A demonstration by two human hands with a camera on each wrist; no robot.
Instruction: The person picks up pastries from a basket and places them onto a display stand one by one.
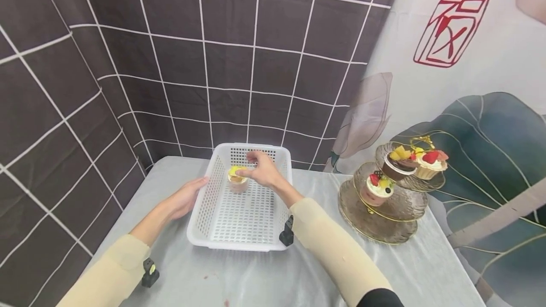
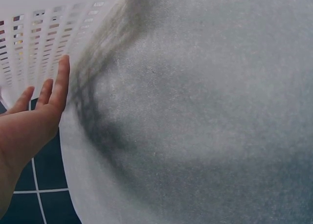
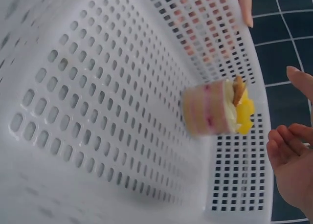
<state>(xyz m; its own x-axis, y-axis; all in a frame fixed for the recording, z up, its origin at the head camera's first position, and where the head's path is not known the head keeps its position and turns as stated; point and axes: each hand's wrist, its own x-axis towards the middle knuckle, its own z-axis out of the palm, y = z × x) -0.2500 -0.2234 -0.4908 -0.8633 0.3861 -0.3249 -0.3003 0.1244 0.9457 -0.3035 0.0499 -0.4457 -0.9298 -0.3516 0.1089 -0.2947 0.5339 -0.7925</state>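
A white perforated plastic basket [image 1: 243, 217] stands on the cloth-covered table. Inside, near its back left corner, is a layered dessert cup [image 3: 208, 109] with yellow fruit and a brown piece on top. My right hand [image 1: 262, 169] hovers over the basket, its thumb overlapping the cup's topping in the head view. From the right wrist view, that hand [image 3: 293, 155] is apart from the cup, thumb and fingers spread with nothing between them. My left hand [image 2: 36, 119] lies along the basket's left outer side, fingers straight against the perforated wall.
To the right stands a tiered glass stand [image 1: 375, 226] with gold rims. It holds a chocolate cup with yellow fruit [image 1: 398, 165], a strawberry tart [image 1: 430, 162] and a fruit-topped dessert cup [image 1: 377, 188]. A dark gridded curtain [image 1: 230, 75] hangs behind the table.
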